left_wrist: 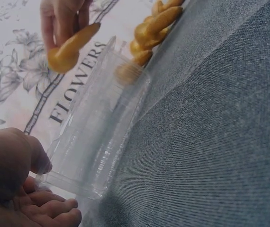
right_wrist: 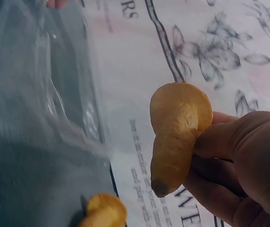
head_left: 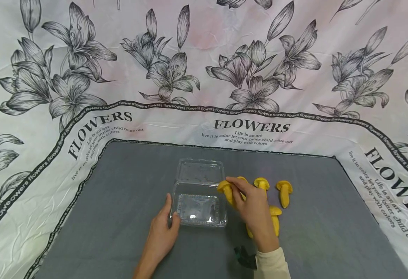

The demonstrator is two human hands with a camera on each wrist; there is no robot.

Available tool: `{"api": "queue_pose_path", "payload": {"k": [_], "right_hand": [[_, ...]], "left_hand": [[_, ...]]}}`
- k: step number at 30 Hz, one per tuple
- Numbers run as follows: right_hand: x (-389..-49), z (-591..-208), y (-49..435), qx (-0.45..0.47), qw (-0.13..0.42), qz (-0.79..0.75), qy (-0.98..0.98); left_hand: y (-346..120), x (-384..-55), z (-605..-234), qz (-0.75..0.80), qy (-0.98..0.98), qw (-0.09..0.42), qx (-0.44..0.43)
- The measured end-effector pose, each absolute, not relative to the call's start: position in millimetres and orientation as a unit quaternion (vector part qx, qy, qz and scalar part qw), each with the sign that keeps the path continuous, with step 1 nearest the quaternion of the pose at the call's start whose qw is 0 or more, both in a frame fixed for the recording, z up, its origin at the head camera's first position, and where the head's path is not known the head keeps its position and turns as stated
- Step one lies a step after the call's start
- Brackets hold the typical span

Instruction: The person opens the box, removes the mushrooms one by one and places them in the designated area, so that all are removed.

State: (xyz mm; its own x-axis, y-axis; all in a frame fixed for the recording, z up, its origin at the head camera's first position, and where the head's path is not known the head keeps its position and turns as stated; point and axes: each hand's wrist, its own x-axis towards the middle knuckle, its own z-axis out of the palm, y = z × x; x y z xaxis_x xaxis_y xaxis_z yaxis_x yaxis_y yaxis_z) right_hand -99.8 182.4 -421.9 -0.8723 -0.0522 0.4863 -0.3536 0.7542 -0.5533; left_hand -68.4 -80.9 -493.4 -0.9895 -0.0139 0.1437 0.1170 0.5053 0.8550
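A clear plastic clamshell container (head_left: 181, 195) sits on the grey surface, its lid (head_left: 201, 170) folded back. My left hand (head_left: 162, 230) holds the container's left edge, its thumb at the rim in the left wrist view. My right hand (head_left: 257, 211) pinches a yellow mushroom (right_wrist: 175, 137) by its cap, raised near the container's right side. In the right wrist view its stem tip points down and looks darker. More yellow mushrooms lie to the right, including one apart (head_left: 284, 193) and one near the wrist (head_left: 275, 220); the right hand partly hides others.
White cloth (head_left: 247, 133) printed with flowers and lettering surrounds the grey surface (head_left: 120, 217) at the back and sides. A dark object (head_left: 244, 256) shows beside the right sleeve (head_left: 271, 265); its kind is unclear.
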Motion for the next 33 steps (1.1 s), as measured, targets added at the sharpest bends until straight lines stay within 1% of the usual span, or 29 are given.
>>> {"api": "queue_pose_path", "payload": {"k": [6, 10, 15, 18, 28, 33], "right_hand": [[-95.0, -421.0, 202.5, 0.077, 0.24, 0.323, -0.912], [-91.9, -421.6, 215.3, 0.06, 0.247, 0.331, -0.909], [-86.6, -422.2, 232.1, 0.05, 0.291, 0.316, -0.902], [-82.7, -422.2, 241.6, 0.027, 0.31, 0.295, -0.904], [-69.1, -428.5, 274.0, -0.074, 0.317, 0.298, -0.897], [-62.5, -430.3, 288.2, -0.124, 0.307, 0.292, -0.897]], "left_hand": [[-81.7, -69.8, -493.2, -0.499, -0.864, 0.057, -0.027], [-82.3, -69.6, -493.3, -0.497, -0.865, 0.062, -0.03], [-82.5, -69.0, -493.2, -0.497, -0.865, 0.059, -0.029], [-82.3, -68.8, -493.1, -0.5, -0.864, 0.051, -0.025], [-83.1, -69.6, -495.5, -0.493, -0.868, 0.056, -0.024], [-81.4, -70.3, -494.9, -0.496, -0.866, 0.059, -0.026]]}}
